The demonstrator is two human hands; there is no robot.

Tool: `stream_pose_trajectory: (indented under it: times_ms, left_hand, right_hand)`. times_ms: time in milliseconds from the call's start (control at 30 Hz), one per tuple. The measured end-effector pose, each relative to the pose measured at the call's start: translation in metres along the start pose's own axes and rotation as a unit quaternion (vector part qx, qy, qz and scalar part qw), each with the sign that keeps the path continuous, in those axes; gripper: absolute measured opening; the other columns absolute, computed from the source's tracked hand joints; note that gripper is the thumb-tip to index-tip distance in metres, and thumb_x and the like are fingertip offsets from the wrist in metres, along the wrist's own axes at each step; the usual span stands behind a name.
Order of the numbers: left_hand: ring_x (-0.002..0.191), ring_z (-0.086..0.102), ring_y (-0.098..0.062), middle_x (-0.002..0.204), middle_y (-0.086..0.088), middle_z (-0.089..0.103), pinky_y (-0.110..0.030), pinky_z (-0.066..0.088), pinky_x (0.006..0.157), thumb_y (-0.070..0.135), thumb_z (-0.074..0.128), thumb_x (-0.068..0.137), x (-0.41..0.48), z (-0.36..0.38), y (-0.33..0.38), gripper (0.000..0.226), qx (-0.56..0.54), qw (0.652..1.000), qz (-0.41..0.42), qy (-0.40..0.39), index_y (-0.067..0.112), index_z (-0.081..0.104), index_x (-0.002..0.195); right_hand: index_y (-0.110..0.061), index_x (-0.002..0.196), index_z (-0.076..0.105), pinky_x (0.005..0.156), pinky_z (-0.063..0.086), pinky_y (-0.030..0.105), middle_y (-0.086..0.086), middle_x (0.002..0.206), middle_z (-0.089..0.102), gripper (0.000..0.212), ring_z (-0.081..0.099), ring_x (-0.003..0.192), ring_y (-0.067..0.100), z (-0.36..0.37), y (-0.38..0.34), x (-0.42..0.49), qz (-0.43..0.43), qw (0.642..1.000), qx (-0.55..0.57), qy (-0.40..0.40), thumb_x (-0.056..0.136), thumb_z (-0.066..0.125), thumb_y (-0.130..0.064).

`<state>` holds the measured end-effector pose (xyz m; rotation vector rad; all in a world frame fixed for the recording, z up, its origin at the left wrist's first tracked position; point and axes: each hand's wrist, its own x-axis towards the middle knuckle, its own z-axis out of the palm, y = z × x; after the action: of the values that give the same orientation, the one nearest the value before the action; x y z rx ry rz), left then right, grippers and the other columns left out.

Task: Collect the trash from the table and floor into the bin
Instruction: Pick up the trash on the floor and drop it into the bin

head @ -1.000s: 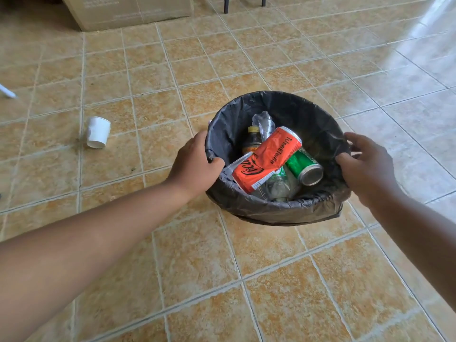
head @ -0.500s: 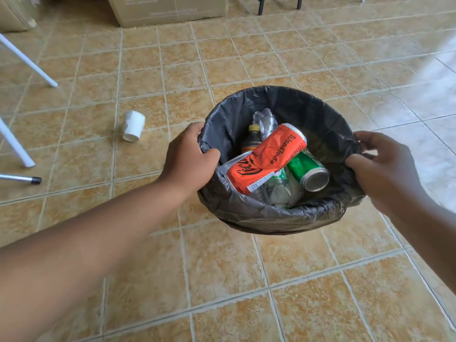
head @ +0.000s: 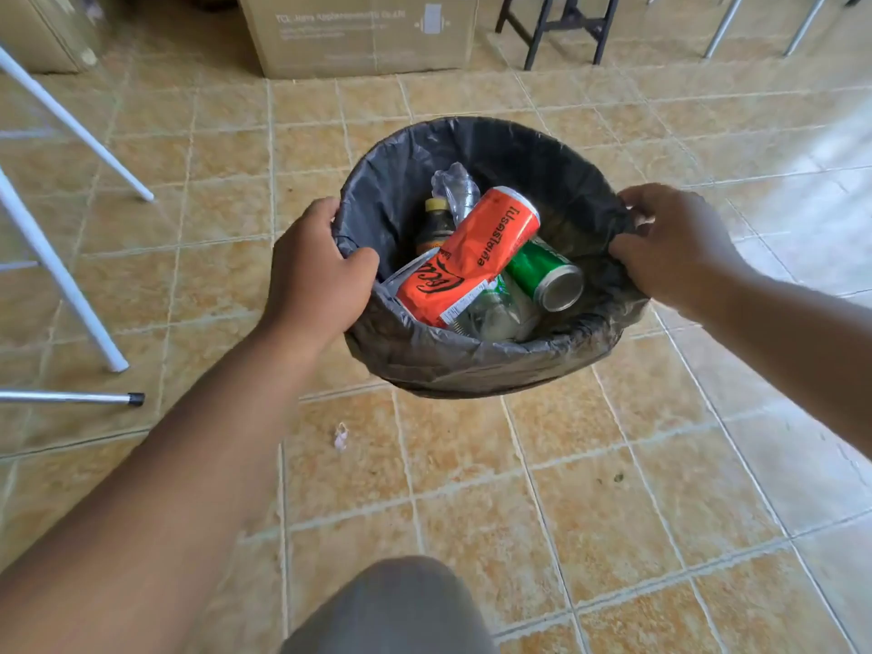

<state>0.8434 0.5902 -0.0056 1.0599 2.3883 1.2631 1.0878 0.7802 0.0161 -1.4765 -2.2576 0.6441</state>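
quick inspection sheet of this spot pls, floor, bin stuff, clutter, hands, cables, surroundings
surface: tan tiled floor, small specks of dirt.
job's things: bin with black liner, held up; inside are a red can, a green can, a dark bottle and clear plastic.
clutter: small pale scrap on the floor below the bin.
hands: left hand and right hand each grip the rim.
cables: nothing seen.
surroundings: cardboard box, white legs, dark chair legs.

The left hand (head: 316, 271) and the right hand (head: 674, 247) grip opposite sides of the bin (head: 472, 365) rim – lined with a black bag – and inside lie an orange can (head: 472, 257), a green can (head: 547, 273) and a crumpled clear bottle (head: 455, 186), above the tiled floor (head: 590, 502).
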Motion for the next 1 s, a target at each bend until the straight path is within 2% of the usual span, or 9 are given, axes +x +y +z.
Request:
stream_pose_trajectory:
  times_ms: [167, 267, 367, 533, 633, 700, 800, 933, 1000]
  left_hand:
    - [0.091, 0.061, -0.026, 0.100, -0.002, 0.068, -0.028, 0.041, 0.071, 0.012, 0.052, 0.081, 0.060, -0.004, 0.015, 0.028, 0.025, 1.000, -0.009, 0.002, 0.012, 0.060, 0.108]
    - [0.091, 0.060, -0.031, 0.100, -0.007, 0.067, -0.031, 0.043, 0.071, 0.014, 0.051, 0.080, 0.092, 0.018, 0.003, 0.028, 0.047, 0.999, -0.006, 0.018, 0.007, 0.058, 0.106]
    - [0.091, 0.059, -0.033, 0.100, -0.009, 0.067, -0.035, 0.045, 0.072, 0.019, 0.053, 0.077, 0.125, 0.051, -0.016, 0.030, 0.068, 0.997, -0.027, 0.028, 0.007, 0.059, 0.104]
    - [0.084, 0.059, -0.027, 0.098, -0.006, 0.067, -0.029, 0.041, 0.065, 0.022, 0.057, 0.074, 0.169, 0.105, -0.045, 0.032, 0.065, 0.992, -0.101, 0.050, 0.011, 0.060, 0.103]
    - [0.088, 0.063, -0.026, 0.100, -0.004, 0.069, -0.032, 0.047, 0.067, 0.022, 0.059, 0.073, 0.188, 0.127, -0.052, 0.031, 0.082, 0.987, -0.125, 0.060, 0.015, 0.061, 0.103]
    - [0.091, 0.067, -0.027, 0.101, -0.001, 0.071, -0.040, 0.056, 0.077, 0.024, 0.058, 0.071, 0.199, 0.136, -0.057, 0.034, 0.093, 0.984, -0.142, 0.062, 0.020, 0.062, 0.105]
    - [0.094, 0.069, -0.024, 0.104, 0.004, 0.072, -0.048, 0.057, 0.087, 0.028, 0.057, 0.071, 0.210, 0.144, -0.058, 0.038, 0.107, 0.980, -0.165, 0.039, 0.027, 0.061, 0.108]
    - [0.102, 0.067, -0.024, 0.111, 0.002, 0.071, -0.048, 0.054, 0.094, 0.023, 0.058, 0.080, 0.220, 0.150, -0.049, 0.039, 0.126, 0.976, -0.179, -0.001, 0.025, 0.059, 0.119]
    - [0.105, 0.066, -0.023, 0.114, 0.002, 0.070, -0.044, 0.054, 0.095, 0.019, 0.057, 0.084, 0.231, 0.152, -0.053, 0.039, 0.132, 0.977, -0.166, -0.007, 0.025, 0.059, 0.122]
  right_hand:
    - [-0.021, 0.115, 0.068, 0.060, 0.049, 0.028, 0.003, 0.101, 0.061, 0.036, 0.057, 0.083, 0.027, -0.001, -0.026, 0.074, -0.001, 1.000, -0.019, 0.001, 0.081, 0.057, -0.015]
    - [-0.018, 0.111, 0.070, 0.056, 0.043, 0.024, 0.003, 0.096, 0.062, 0.035, 0.056, 0.080, 0.026, 0.023, -0.019, 0.125, -0.020, 1.000, -0.002, 0.003, 0.080, 0.056, -0.011]
    - [-0.021, 0.117, 0.072, 0.045, 0.043, 0.019, 0.005, 0.101, 0.066, 0.039, 0.060, 0.079, 0.025, 0.058, -0.013, 0.187, -0.017, 1.000, 0.027, 0.001, 0.083, 0.056, -0.009]
    - [-0.013, 0.119, 0.072, 0.079, 0.055, 0.030, 0.010, 0.118, 0.067, 0.037, 0.063, 0.107, 0.026, 0.117, -0.011, 0.273, -0.060, 0.997, 0.046, 0.009, 0.087, 0.054, -0.008]
    - [-0.009, 0.111, 0.073, 0.079, 0.055, 0.031, 0.014, 0.113, 0.069, 0.032, 0.064, 0.102, 0.029, 0.142, 0.001, 0.303, -0.067, 0.997, 0.037, -0.007, 0.086, 0.053, -0.009]
    - [-0.008, 0.108, 0.072, 0.082, 0.057, 0.040, 0.015, 0.108, 0.070, 0.032, 0.064, 0.099, 0.032, 0.154, 0.009, 0.319, -0.070, 0.996, 0.053, -0.016, 0.082, 0.053, -0.009]
    - [-0.006, 0.107, 0.070, 0.078, 0.056, 0.040, 0.016, 0.103, 0.070, 0.036, 0.064, 0.095, 0.033, 0.167, 0.016, 0.335, -0.074, 0.994, 0.077, -0.011, 0.077, 0.050, -0.007]
    - [-0.003, 0.116, 0.061, 0.072, 0.044, 0.034, 0.017, 0.115, 0.064, 0.043, 0.058, 0.102, 0.036, 0.182, 0.023, 0.336, -0.059, 0.994, 0.096, 0.000, 0.076, 0.044, -0.001]
    - [-0.002, 0.116, 0.060, 0.069, 0.042, 0.034, 0.016, 0.116, 0.064, 0.044, 0.058, 0.100, 0.035, 0.190, 0.028, 0.337, -0.064, 0.994, 0.093, 0.011, 0.075, 0.043, 0.000]
